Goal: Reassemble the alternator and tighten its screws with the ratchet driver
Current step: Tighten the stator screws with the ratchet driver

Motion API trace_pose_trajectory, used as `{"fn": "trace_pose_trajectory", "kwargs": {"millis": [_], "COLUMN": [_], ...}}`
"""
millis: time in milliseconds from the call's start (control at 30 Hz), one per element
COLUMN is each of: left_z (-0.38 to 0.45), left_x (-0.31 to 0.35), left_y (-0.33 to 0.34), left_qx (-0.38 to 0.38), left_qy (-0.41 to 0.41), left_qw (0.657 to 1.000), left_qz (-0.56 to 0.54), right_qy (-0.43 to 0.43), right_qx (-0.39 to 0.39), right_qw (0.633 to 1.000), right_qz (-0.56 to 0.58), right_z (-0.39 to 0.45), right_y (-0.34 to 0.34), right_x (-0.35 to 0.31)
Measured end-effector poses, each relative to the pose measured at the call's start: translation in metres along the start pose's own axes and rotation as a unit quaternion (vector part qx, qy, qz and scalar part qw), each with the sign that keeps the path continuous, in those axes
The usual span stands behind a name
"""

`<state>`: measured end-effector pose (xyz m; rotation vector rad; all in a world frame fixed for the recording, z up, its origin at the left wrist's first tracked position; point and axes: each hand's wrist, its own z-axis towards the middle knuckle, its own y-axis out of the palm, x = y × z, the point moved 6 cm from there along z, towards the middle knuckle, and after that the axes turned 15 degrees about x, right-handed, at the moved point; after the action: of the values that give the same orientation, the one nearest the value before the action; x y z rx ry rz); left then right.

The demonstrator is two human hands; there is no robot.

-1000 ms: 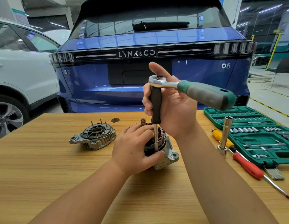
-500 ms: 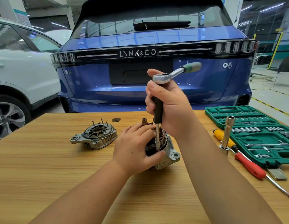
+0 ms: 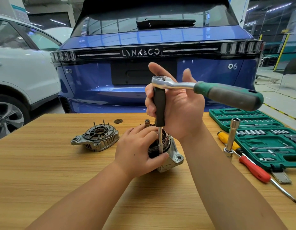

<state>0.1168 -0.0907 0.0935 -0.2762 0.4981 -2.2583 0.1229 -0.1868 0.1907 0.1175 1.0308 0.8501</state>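
Note:
The alternator body (image 3: 171, 156) with copper windings stands on the wooden table (image 3: 44, 171). My left hand (image 3: 139, 151) grips it from the left, thumb at the base of the driver's thin steel shaft. The ratchet driver (image 3: 160, 107) stands upright on the alternator's rim: a black sleeve under a chrome head, with a green and grey handle (image 3: 230, 94) pointing right. My right hand (image 3: 177, 110) holds the black sleeve, fingers curled round it, thumb raised behind the chrome neck. The alternator's other housing half (image 3: 95, 138) lies apart to the left, studs pointing up.
A green socket set case (image 3: 266, 136) lies open at the right. In front of it lie a yellow-handled screwdriver (image 3: 226, 138), a red-handled screwdriver (image 3: 255, 170) and an upright long socket (image 3: 231, 135). A blue car (image 3: 144, 47) stands behind the table, a white one (image 3: 19, 68) at left.
The ratchet handle has swung from pointing away toward the car back round to the right, toward me. My left hand and the alternator have stayed put.

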Motion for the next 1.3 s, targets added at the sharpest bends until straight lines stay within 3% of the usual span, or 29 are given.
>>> {"fn": "trace_pose_trajectory", "kwargs": {"millis": [133,233,300,400,533,667,900,1033,1100,1200,1300], "left_z": [0.0,-0.001,-0.001,0.0,0.0,-0.001,0.0,0.0,-0.001,-0.002,-0.001], "left_x": [0.0,0.0,0.0,-0.001,-0.003,-0.002,0.0,0.0,-0.002,-0.002,-0.001], "left_y": [0.0,0.0,0.0,0.0,0.002,0.002,0.0,0.001,0.001,0.002,0.001], "left_qx": [-0.003,-0.006,-0.013,-0.022,-0.033,-0.044,-0.024,-0.025,-0.032,-0.043,-0.046], "left_qy": [-0.006,-0.013,-0.015,-0.017,-0.021,-0.028,-0.019,-0.021,-0.024,-0.03,-0.03], "left_qw": [1.0,1.0,1.0,1.0,0.999,0.999,1.0,0.999,0.999,0.999,0.998], "left_qz": [0.001,0.01,0.016,0.007,0.008,0.014,0.005,0.003,0.006,0.015,0.009], "right_qy": [0.037,-0.028,-0.028,0.004,-0.076,-0.067,-0.019,0.001,-0.014,-0.078,-0.019], "right_qx": [0.066,0.212,0.249,0.177,0.101,0.063,0.005,0.041,0.132,0.256,0.195], "right_qw": [0.997,0.969,0.953,0.98,0.986,0.99,1.0,0.999,0.99,0.948,0.971], "right_qz": [0.002,-0.125,-0.171,-0.091,-0.111,-0.105,0.008,0.001,-0.044,-0.17,-0.137], "right_z": [0.004,0.006,0.004,0.003,0.0,0.0,0.0,0.001,0.003,0.002,0.0], "right_y": [0.0,-0.016,-0.021,-0.01,-0.001,0.0,0.001,-0.002,-0.008,-0.017,-0.01], "right_x": [0.002,-0.006,-0.007,-0.002,-0.006,-0.003,-0.001,-0.001,-0.001,-0.009,-0.002]}}
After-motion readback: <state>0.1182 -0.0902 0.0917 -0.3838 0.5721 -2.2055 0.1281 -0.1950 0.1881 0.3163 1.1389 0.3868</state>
